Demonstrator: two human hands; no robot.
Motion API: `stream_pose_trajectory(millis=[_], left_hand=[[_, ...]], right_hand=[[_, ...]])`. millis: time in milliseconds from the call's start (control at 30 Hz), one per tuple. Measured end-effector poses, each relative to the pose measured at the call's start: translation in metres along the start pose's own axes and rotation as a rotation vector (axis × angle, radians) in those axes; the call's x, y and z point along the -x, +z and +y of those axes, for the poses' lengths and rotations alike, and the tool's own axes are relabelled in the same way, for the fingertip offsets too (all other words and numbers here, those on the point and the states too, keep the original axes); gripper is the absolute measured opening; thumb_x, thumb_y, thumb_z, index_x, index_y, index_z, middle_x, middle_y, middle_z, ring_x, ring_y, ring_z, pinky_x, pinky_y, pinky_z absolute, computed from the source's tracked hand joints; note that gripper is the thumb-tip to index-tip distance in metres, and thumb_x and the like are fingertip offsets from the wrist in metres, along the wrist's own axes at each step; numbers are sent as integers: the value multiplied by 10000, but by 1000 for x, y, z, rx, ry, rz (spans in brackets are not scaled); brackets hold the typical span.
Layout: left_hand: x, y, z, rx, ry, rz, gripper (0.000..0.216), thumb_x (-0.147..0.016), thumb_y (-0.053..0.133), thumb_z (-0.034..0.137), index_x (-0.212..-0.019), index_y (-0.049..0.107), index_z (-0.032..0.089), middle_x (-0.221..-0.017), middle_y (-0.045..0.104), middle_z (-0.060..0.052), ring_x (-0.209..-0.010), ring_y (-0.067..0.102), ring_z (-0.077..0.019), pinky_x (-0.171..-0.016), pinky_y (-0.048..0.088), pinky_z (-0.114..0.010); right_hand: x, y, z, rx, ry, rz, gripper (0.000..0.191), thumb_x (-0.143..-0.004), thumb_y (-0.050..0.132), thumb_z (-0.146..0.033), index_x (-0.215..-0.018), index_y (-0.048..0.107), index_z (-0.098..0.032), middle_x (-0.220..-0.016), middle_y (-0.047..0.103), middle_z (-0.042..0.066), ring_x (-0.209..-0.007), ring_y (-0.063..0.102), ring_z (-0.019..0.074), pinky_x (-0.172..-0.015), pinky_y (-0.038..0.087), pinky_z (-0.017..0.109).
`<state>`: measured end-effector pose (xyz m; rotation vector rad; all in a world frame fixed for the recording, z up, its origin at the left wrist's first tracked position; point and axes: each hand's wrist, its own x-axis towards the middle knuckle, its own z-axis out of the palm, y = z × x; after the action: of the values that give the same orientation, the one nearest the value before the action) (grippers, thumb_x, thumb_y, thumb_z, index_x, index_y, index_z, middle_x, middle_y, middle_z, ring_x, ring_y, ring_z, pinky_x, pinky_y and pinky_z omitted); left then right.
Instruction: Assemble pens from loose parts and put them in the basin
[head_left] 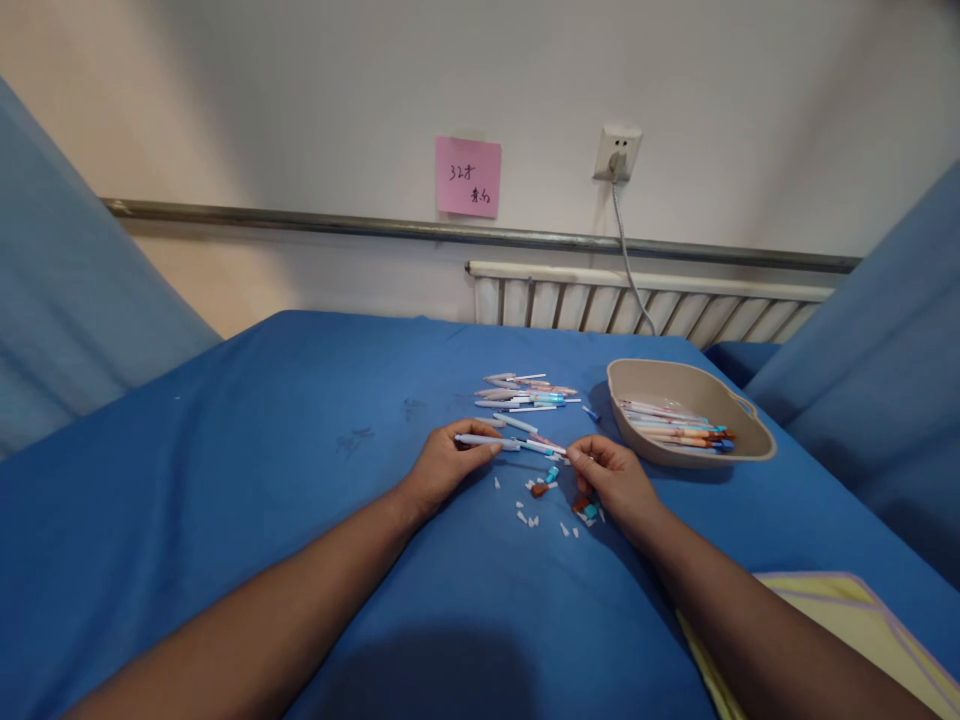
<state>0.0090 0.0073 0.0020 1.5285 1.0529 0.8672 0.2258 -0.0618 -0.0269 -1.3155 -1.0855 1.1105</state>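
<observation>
Both forearms reach over the blue desk [262, 420]. Left hand [442, 462] has its fingers clamped on a pale pen barrel [487, 440]; right hand [611, 475], fingers together, pinches its thin refill [546, 446]. Beige tray [637, 375] of pens sits right.

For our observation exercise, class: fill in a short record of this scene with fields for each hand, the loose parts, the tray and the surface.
left hand: left hand pinches the barrel of a pen, lying flat
right hand: right hand pinches the thin refill end of that pen
loose parts: small caps and tips scattered between the hands
pile: unassembled pens beyond the hands
tray: beige tray holding pens, right of the pile
surface: blue cloth
</observation>
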Motion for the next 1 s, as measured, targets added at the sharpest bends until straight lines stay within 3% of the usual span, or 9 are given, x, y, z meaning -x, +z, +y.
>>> stream_pose_trajectory(millis=[200, 633, 1000], left_hand=[[-1, -2, 0, 183, -80, -11, 327, -635, 749, 338, -865, 654, 127, -606, 575, 13, -542, 493, -85, -510, 359, -191], [-4, -5, -4, 299, -137, -34, 332, -624, 771, 307, -880, 647, 138, -622, 575, 15, -537, 504, -79, -506, 380, -184], [5, 1, 2, 95, -112, -175, 321, -632, 759, 325, -868, 680, 123, -627, 618, -7, -551, 524, -96, -537, 389, -208]], right_hand=[[-1, -1, -2, 17, -45, -4, 352, -703, 630, -512, -719, 567, -166, -463, 452, -61, -410, 403, 74, -380, 356, 185], [-1, -3, -6, 46, -99, 27, 370, -699, 619, -523, -692, 558, -158, -474, 468, -45, -429, 415, 77, -433, 337, 204], [6, 5, -3, 82, -89, -93, 321, -754, 585, -499, -765, 547, -181, -522, 477, -53, -420, 429, 78, -403, 385, 193]])
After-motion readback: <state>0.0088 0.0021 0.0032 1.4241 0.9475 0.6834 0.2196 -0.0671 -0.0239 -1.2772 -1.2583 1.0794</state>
